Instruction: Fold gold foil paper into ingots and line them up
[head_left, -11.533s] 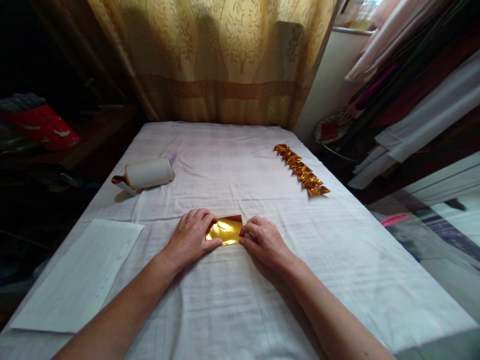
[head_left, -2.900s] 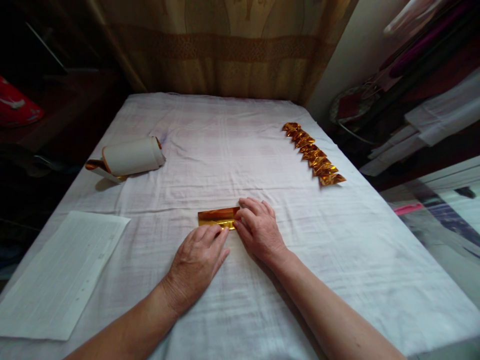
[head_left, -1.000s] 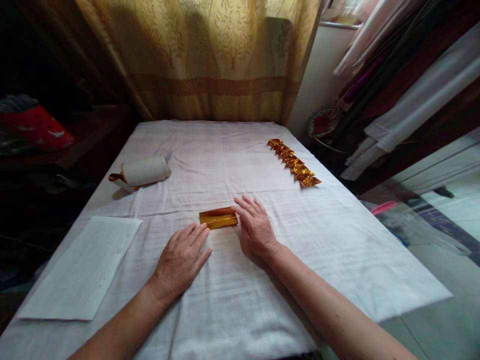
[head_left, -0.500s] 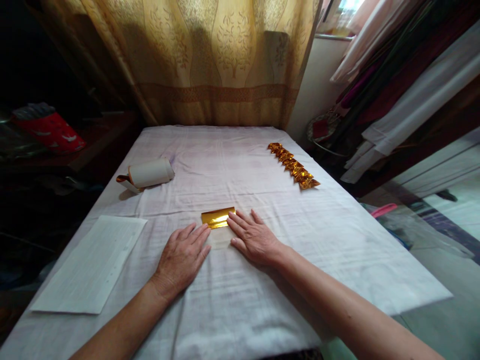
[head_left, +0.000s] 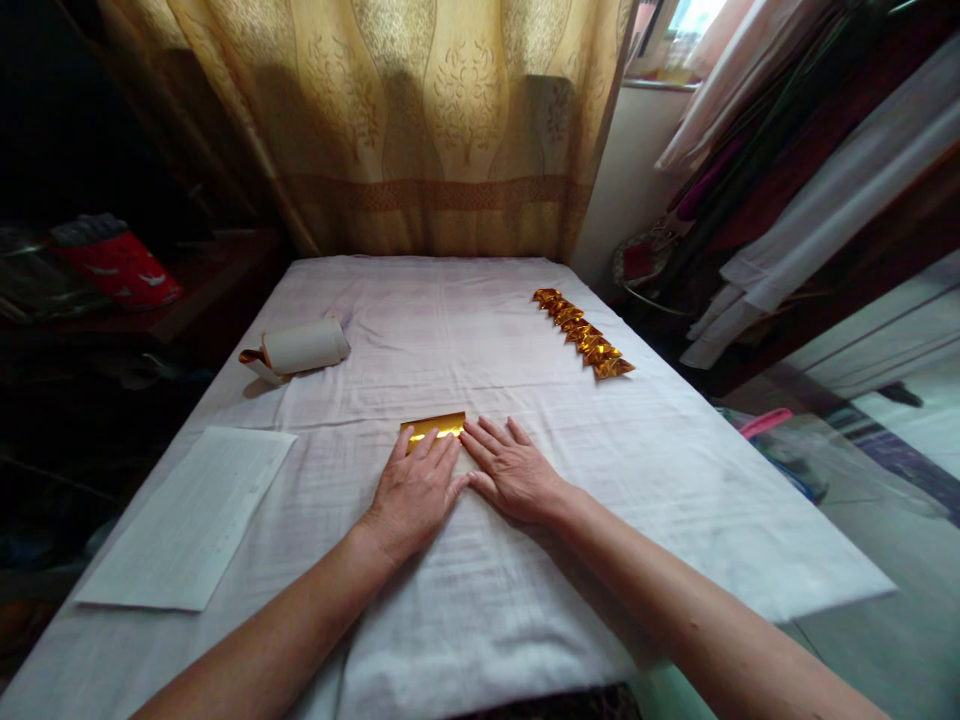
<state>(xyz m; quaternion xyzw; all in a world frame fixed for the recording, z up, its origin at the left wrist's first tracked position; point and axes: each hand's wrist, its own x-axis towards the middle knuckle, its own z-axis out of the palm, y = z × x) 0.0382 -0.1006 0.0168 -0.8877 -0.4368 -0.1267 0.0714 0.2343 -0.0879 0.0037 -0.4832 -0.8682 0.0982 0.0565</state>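
A folded piece of shiny gold foil paper lies flat on the white cloth in front of me. My left hand rests on it with fingers stretched out, hiding most of its near edge. Beside it, my right hand lies flat and spread, its fingertips at the paper's right end. The thumbs of both hands come together just below the paper. Farther right sits a row of several folded gold foil pieces, overlapping one another.
The table is covered by a creased white cloth. On its left lie a white paper roll with gold inside and a white sheet. A patterned curtain hangs behind, and clothes hang at the right.
My left hand has slid right across the gold foil paper, from its left corner to its middle, nearing the right hand. My right hand has stayed almost in place.
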